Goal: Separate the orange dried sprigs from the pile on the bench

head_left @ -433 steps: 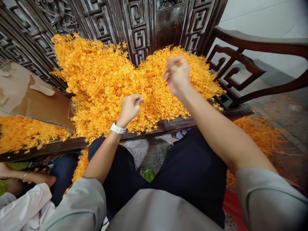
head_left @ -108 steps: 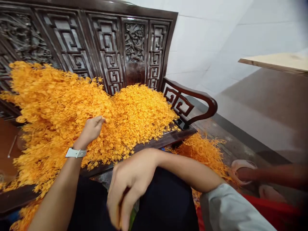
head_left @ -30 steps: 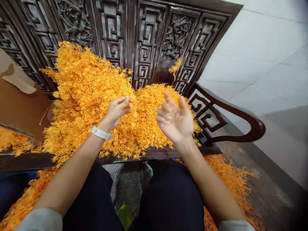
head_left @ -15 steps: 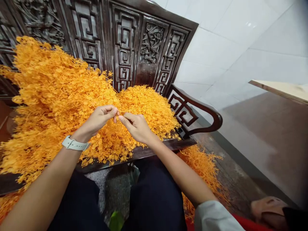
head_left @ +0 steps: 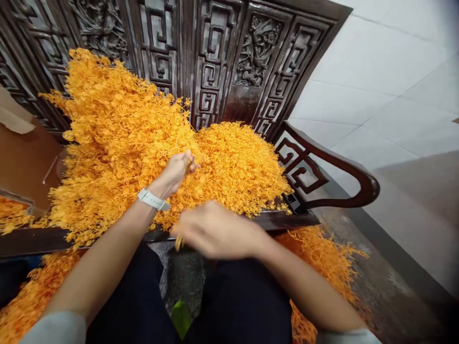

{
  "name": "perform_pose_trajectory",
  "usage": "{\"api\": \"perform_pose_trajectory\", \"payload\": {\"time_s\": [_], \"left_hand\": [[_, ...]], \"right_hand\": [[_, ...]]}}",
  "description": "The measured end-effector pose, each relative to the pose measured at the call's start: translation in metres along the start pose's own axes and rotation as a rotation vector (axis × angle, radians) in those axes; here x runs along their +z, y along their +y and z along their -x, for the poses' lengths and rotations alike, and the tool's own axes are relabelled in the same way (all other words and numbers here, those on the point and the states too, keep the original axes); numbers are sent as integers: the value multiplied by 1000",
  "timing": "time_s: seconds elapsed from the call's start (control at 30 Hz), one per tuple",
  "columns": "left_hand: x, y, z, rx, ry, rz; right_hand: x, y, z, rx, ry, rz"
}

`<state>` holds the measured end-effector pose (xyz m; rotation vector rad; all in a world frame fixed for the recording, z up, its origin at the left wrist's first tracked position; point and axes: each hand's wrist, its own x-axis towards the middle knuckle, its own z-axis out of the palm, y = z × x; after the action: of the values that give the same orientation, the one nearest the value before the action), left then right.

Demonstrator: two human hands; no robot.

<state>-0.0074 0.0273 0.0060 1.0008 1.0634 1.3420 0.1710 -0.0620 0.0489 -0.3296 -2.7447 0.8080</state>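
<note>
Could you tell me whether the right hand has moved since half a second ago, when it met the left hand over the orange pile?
Yes. The right hand has dropped toward the person, now below the bench's front rail, away from the left hand.

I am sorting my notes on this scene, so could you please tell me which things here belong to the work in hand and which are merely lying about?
In hand:
left hand in the orange sprig heap
right hand, blurred, with a small orange piece

Lying about:
carved wooden bench
cardboard
orange sprigs on the floor
green object
</note>
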Motion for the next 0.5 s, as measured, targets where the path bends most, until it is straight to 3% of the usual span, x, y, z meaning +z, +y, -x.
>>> {"api": "perform_pose_trajectory", "payload": {"time_s": [0.1, 0.13, 0.17, 0.2, 0.3, 0.33, 0.37, 0.43, 0.5], "left_hand": [[-6, 11, -8, 53, 47, 32], [-7, 14, -8, 77, 9, 41], [-8, 16, -7, 93, -34, 59], [-8, 17, -4, 101, -69, 84], [-3, 16, 6, 76, -112, 157], [-1, 15, 9, 59, -120, 168], [2, 14, 11, 45, -129, 174], [6, 10, 13, 28, -145, 185], [10, 6, 14, 27, -147, 182]], "right_hand": [[5, -20, 6, -360, -544, -324], [0, -15, 8, -408, -607, -490], [-7, -5, 9, -415, -550, -668], [-16, 9, 10, -381, -395, -833], [-38, 49, 10, -61, 494, -1047], [-40, 58, 9, 68, 668, -1031], [-39, 64, 7, 189, 737, -983], [-29, 72, 0, 356, 695, -812], [-15, 79, -7, 404, 652, -621]]}}
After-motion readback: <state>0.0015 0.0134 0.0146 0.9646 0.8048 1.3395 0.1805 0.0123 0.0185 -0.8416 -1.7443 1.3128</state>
